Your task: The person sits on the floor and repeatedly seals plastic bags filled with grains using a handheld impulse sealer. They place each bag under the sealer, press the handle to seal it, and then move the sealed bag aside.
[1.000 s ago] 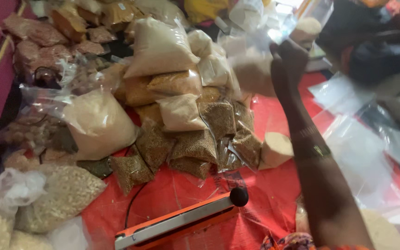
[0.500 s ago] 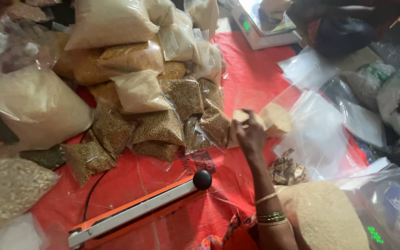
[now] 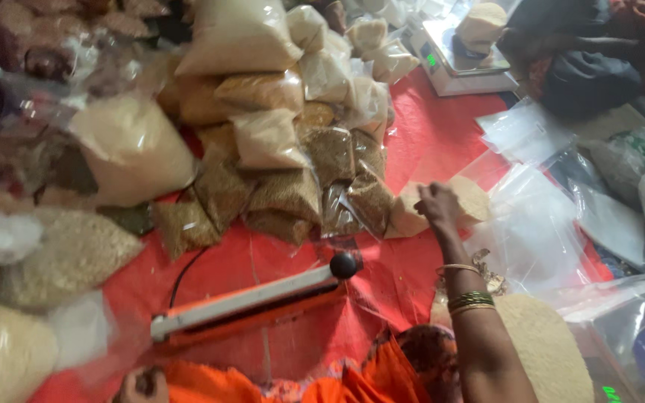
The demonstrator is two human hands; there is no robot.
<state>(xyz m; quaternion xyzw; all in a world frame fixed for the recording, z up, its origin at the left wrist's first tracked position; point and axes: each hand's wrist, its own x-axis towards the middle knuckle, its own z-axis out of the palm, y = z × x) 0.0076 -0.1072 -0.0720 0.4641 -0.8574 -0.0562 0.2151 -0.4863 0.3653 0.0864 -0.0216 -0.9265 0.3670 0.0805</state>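
Observation:
My right hand (image 3: 439,207) reaches forward with bangles on the wrist. Its fingers are closed on the top of a small clear bag of pale grain (image 3: 473,200) that lies on the red cloth (image 3: 419,134). The bag rests against the right edge of a pile of sealed bags of grain and seeds (image 3: 278,157). My left hand (image 3: 141,384) shows only partly at the bottom edge, fingers curled, just below the left end of an orange heat sealer (image 3: 248,307). Whether it holds anything is hidden.
The sealer's black knob (image 3: 343,265) points toward the pile. A white weighing scale (image 3: 457,67) with a filled bag on it stands at the back right. Empty clear bags (image 3: 539,224) lie to the right. An open sack of pale grain (image 3: 554,351) sits at the bottom right.
My right hand came down from high at the back onto the small bag of pale grain and stays there. The view has shifted closer and to the right.

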